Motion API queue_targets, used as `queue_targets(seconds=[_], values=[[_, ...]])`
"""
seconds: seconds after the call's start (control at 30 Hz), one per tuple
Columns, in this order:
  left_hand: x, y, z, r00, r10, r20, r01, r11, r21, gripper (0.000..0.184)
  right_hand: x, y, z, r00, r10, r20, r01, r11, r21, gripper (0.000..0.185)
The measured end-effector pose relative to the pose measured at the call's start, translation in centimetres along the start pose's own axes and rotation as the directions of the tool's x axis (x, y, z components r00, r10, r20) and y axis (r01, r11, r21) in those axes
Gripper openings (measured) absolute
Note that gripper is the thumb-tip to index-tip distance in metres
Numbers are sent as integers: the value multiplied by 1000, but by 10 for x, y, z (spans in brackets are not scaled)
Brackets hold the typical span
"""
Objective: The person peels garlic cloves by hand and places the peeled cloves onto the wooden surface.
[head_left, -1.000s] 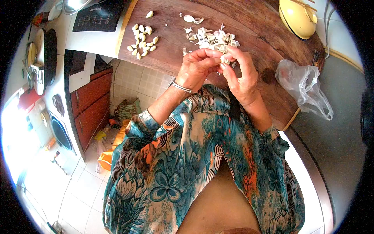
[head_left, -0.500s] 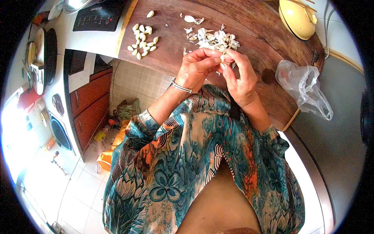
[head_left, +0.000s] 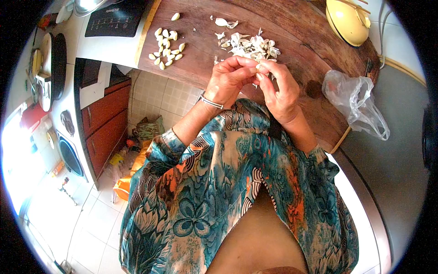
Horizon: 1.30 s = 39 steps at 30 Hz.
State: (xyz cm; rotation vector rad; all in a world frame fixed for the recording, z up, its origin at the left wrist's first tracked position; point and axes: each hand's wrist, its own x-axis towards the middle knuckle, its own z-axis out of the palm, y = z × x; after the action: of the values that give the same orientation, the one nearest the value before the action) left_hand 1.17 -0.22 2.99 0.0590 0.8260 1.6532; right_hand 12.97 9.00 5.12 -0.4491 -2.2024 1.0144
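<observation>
My left hand (head_left: 228, 81), with a bracelet at the wrist, and my right hand (head_left: 284, 93) meet fingertip to fingertip over the near edge of the wooden table. Pinched between them is a small garlic clove (head_left: 259, 70), mostly covered by the fingers. Both hands are closed on it. Just beyond the fingers lies a heap of papery garlic skins (head_left: 253, 46), with a few loose bits around it. To the left, several peeled garlic cloves (head_left: 167, 47) form a loose group. A single clove (head_left: 175, 16) sits apart, farther back.
At the right edge of the wooden table (head_left: 200, 32) lies a crumpled clear plastic bag (head_left: 353, 98). A yellow bowl (head_left: 347, 23) stands at the back right. Left of the table is a black control panel (head_left: 116, 20). Red-brown drawers (head_left: 108, 114) sit below.
My fingertips have shifted slightly around the clove, and the right hand has tilted a little to the left. The peeled cloves and the skins look the same.
</observation>
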Motion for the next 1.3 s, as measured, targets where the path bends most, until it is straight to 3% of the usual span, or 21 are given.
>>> queue_targets(seconds=[0.1, 0.6, 0.8, 1.3], values=[[2, -1, 1, 998, -7, -63, 6, 1000, -10, 8, -3, -2, 3, 987, 154, -38, -150, 985, 85, 38], [1, 2, 0, 999, -30, -28, 29, 999, -32, 8, 1, -3, -1, 990, 109, 88, -111, 994, 14, 39], [3, -1, -3, 999, -25, -45, 25, 1000, -18, 8, -1, 0, 7, 989, 138, -50, -133, 987, 91, 46], [1, 4, 1, 996, -83, -35, 83, 997, 0, 10, -1, -2, 3, 994, 100, 39, -102, 993, 60, 43]])
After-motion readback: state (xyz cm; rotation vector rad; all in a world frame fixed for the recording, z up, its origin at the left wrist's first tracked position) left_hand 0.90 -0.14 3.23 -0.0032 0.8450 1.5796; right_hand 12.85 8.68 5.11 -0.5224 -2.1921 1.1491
